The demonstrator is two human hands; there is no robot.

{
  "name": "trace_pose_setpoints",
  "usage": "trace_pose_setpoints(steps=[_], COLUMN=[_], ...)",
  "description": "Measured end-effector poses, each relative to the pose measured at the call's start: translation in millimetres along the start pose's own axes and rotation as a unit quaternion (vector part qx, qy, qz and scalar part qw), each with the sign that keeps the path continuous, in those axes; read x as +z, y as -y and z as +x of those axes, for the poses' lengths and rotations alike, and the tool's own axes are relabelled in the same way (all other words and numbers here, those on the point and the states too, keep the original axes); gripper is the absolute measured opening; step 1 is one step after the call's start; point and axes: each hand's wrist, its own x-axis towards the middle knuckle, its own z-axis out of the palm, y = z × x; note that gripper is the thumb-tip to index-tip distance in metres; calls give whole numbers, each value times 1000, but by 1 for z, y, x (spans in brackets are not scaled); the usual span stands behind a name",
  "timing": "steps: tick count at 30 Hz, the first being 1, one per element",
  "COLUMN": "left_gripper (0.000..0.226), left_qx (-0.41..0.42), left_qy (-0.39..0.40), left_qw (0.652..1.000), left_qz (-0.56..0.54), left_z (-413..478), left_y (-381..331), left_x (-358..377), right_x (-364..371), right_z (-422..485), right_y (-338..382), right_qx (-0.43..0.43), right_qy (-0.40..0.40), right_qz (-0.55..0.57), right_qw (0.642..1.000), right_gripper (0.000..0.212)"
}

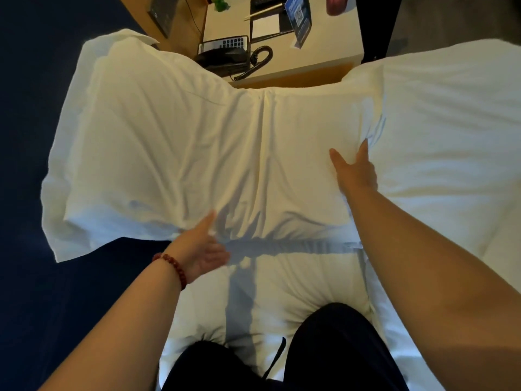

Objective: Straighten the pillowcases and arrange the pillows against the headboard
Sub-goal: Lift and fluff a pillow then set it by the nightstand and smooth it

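Observation:
A large white pillow (pixel 174 153) in a creased pillowcase lies across the middle of the view, its left end hanging past the bed over the dark floor. My right hand (pixel 355 170) lies flat on the pillow's right end, fingers straight and spread. My left hand (pixel 201 249), with a red bead bracelet on the wrist, reaches palm-up at the pillow's near edge, fingers straight, touching the fabric. A second white pillow (pixel 282 292) lies below the first, against my dark-trousered knees. Further white bedding (pixel 451 131) fills the right side.
A nightstand (pixel 332 52) stands beyond the pillow, carrying a black corded phone (pixel 225 59), a notepad (pixel 266 26) and a blue card stand (pixel 300 15). Dark blue floor (pixel 33 108) runs along the left. The wooden headboard panel (pixel 180 32) is at the top left.

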Motion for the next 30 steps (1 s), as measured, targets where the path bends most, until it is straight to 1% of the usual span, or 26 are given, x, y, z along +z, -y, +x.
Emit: trace_pose_setpoints(steps=[1,2,3,4,5,6,7,8,9,10,11,12,13,14,16,18,20,21,23,25,26,27,28,29,30], left_gripper=[46,37,27,18,13,17,32,48,64,75,82,84,86,86,86,88,90,92,94,96,95,91,84,78,75], left_qx=[12,59,142,248,356,439,488,492,460,410,369,350,344,340,316,287,264,253,227,220,236,271,317,362,391], left_qy=[16,33,31,9,-42,-106,-162,-199,-223,-237,-242,-242,-239,-239,-244,-251,-251,-248,-241,-256,-268,-275,-273,-260,-238], left_qw=[998,994,984,961,915,850,773,702,645,593,551,527,521,526,534,540,553,563,579,609,630,649,660,659,648], left_qz=[64,91,99,124,184,271,372,474,569,652,708,736,744,742,745,750,749,747,745,718,690,656,624,606,609], left_z=[-12,-22,-29,-32,-32,-29,-20,-5,11,25,40,52,62,69,77,87,99,104,109,106,101,97,94,93,97], left_y=[-5,-12,-22,-34,-47,-61,-72,-78,-80,-77,-71,-64,-57,-53,-52,-52,-52,-52,-55,-60,-62,-64,-64,-64,-63], left_x=[13,25,32,35,34,29,22,13,5,-1,-5,-8,-9,-9,-6,-2,-1,-1,3,15,25,38,51,65,78], right_x=[1,3,6,6,7,5,4,2,0,-3,-6,-8,-8,-6,3,15,20,20,18,17,17,16,15,12,8], right_z=[-3,-7,-11,-15,-19,-21,-22,-21,-17,-14,-11,-10,-8,-6,-8,-9,-6,-1,10,13,12,10,8,8,8], right_y=[-3,-5,-8,-10,-12,-15,-18,-23,-28,-31,-31,-29,-25,-19,-2,13,18,16,6,0,-1,-3,-6,-11,-16], right_qx=[0,4,8,9,10,11,13,26,49,76,97,104,91,66,10,-29,-28,-9,26,23,13,3,-5,-5,8], right_qy=[1,2,3,1,-5,-18,-39,-57,-65,-61,-42,-14,7,15,-5,-43,-75,-80,-88,-99,-109,-120,-126,-124,-118], right_qz=[-7,-6,-2,-2,-7,-7,7,39,78,108,123,123,109,85,41,-20,-94,-116,-129,-132,-135,-133,-120,-88,-42], right_qw=[1000,1000,1000,1000,1000,1000,999,997,994,989,987,987,990,994,999,998,992,990,987,986,985,984,985,988,992], right_gripper=[98,98,98,95,91,87,84,84,86,90,93,93,89,85,81,79,77,76,79,83,84,85,85,84,83])
